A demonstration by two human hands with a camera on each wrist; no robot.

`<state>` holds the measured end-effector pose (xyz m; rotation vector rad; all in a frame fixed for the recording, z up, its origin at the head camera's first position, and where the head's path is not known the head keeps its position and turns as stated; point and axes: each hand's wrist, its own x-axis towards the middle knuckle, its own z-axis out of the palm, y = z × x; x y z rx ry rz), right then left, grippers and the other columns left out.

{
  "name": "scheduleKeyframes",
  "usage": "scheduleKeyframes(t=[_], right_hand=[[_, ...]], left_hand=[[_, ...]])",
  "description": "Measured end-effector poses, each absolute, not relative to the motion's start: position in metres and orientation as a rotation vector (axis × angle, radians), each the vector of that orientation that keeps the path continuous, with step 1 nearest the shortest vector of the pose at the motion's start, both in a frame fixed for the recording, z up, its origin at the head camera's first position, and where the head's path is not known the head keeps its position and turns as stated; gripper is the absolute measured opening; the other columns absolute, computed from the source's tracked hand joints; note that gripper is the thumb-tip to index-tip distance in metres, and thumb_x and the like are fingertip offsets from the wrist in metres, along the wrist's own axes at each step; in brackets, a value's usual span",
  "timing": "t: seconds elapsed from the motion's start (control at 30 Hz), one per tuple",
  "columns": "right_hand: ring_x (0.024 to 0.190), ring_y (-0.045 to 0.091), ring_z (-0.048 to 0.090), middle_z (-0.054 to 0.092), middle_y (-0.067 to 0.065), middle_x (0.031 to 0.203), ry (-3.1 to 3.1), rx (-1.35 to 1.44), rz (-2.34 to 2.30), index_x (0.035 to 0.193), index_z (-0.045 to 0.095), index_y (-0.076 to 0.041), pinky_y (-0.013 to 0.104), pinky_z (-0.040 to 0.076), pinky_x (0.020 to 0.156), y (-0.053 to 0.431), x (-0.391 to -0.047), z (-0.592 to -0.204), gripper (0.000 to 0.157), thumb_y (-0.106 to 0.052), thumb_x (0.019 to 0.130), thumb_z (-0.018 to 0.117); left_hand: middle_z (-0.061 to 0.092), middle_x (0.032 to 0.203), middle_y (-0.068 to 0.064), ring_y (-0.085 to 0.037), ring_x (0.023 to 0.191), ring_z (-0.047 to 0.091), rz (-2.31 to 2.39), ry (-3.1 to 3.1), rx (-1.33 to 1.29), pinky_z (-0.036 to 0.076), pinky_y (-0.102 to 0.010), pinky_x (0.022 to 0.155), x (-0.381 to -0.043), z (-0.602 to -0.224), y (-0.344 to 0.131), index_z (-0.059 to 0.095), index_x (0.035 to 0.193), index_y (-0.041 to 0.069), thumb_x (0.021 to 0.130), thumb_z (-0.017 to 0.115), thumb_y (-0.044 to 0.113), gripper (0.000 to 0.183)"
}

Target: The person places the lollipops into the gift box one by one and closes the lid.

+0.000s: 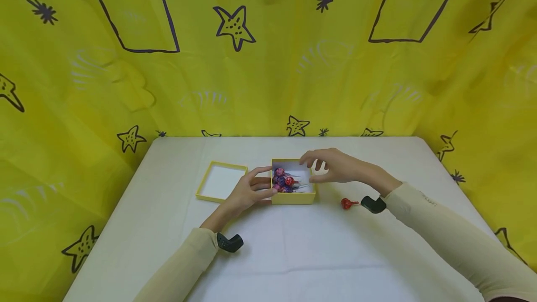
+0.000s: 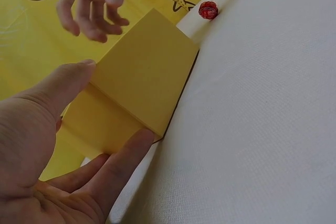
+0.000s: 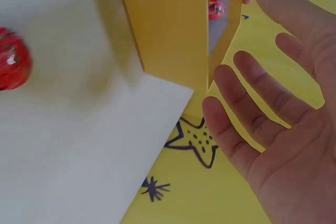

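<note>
A yellow box [image 1: 293, 198] with a white inside stands on the table, its open top facing up. Several lollipops [image 1: 285, 181] in red, pink and purple wrappers lie in it, heads to the left and sticks to the right. My left hand [image 1: 248, 190] holds the box at its left end, thumb by the front corner; the left wrist view shows thumb and fingers on the yellow walls. Over the box's right edge hovers my right hand [image 1: 333, 166], fingers spread and slightly bent, with nothing in them. One red lollipop [image 1: 346, 203] lies on the table below the right wrist.
To the left of the box lies its shallow yellow lid [image 1: 221, 181], white inside face up, partly behind my left hand. A white cloth covers the table [image 1: 293, 250]. Behind it hangs a yellow curtain [image 1: 268, 73] with drawn stars.
</note>
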<state>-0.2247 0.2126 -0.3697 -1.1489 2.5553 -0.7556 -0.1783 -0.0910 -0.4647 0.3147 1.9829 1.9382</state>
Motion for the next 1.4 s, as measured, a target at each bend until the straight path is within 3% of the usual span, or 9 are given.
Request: scheduleKeyframes(t=[0.33,0.7,1.03,1.4], right_hand=[[0.103,0.034,0.067,0.069,0.012,0.116,2.587,-1.025,-0.799,0.136,0.060,-0.011,0.052,0.059,0.085,0.250,-0.209,-0.382,0.049,-0.012,0.091,0.079],[0.099,0.021,0.064,0.069,0.007,0.116,2.594,-0.923,-0.786,0.136,0.062,-0.013,0.042,0.059,0.085,0.278,-0.192,-0.400,0.047,-0.015,0.092,0.079],[0.096,0.023,0.063,0.069,0.002,0.111,2.566,-0.934,-0.798,0.131,0.064,-0.013,0.037,0.058,0.083,0.296,-0.182,-0.420,0.044,-0.018,0.091,0.081],[0.089,0.015,0.060,0.068,-0.007,0.099,2.503,-0.935,-0.817,0.116,0.071,-0.015,0.027,0.056,0.078,0.303,-0.180,-0.427,0.028,-0.012,0.090,0.080]], left_hand=[[0.054,0.144,-0.024,-0.035,0.127,0.058,1.959,1.941,0.309,0.062,-0.046,0.086,-0.179,-0.465,-0.090,0.044,0.155,0.018,0.090,0.081,0.009,0.075],[0.054,0.144,-0.023,-0.035,0.127,0.057,1.936,1.962,0.298,0.062,-0.045,0.087,-0.178,-0.463,-0.091,0.044,0.156,0.017,0.090,0.080,0.007,0.075],[0.053,0.144,-0.024,-0.035,0.128,0.057,1.940,1.954,0.290,0.062,-0.045,0.087,-0.178,-0.464,-0.091,0.044,0.155,0.018,0.091,0.079,0.007,0.074],[0.053,0.144,-0.023,-0.036,0.128,0.057,1.931,1.972,0.316,0.062,-0.045,0.087,-0.179,-0.464,-0.091,0.045,0.155,0.019,0.091,0.080,0.012,0.074]])
